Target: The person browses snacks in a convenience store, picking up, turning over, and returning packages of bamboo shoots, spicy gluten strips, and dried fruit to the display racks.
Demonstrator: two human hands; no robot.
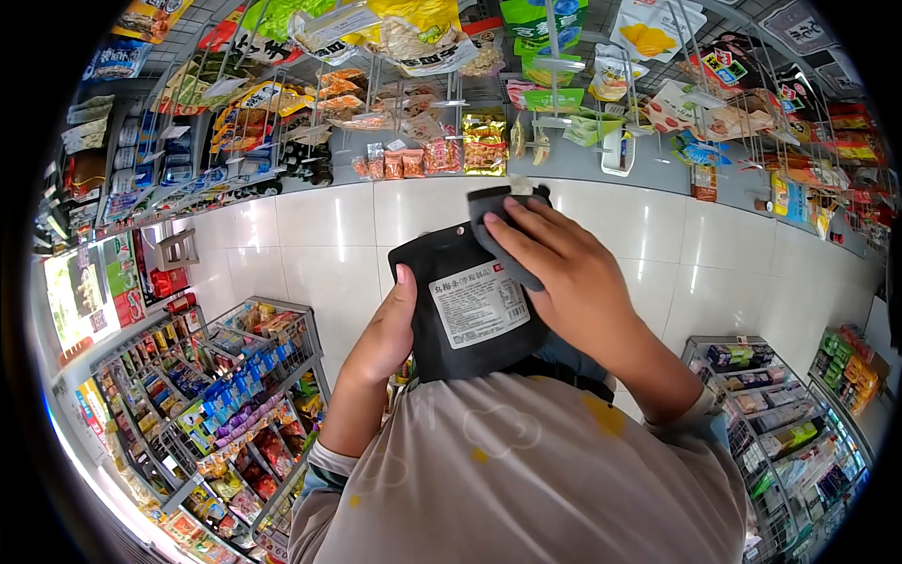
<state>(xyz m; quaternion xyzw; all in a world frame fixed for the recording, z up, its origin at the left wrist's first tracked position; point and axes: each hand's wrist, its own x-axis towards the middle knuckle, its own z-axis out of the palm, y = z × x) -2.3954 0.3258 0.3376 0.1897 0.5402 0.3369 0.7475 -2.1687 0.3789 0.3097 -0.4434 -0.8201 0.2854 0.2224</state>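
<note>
A black snack pouch (427, 310) with a white printed label and a small hang hole is held up in front of my body, its label side facing me. My left hand (383, 324) grips the pouch's left edge, thumb on the front. Over the upper right corner, my right hand (564, 268) presses a dark grey cloth (500, 221) against the pouch, fingers laid across the folded fabric. The pouch's lower edge meets my shirt, and its back is hidden.
A shelf rack with hanging snack bags (413, 38) runs along the far side, with small packets (404, 162) and a white tray (618, 150) on its base. Wire racks of packaged goods (235, 404) stand at left, another rack (775, 414) at right. Pale floor tiles (324, 221) lie between.
</note>
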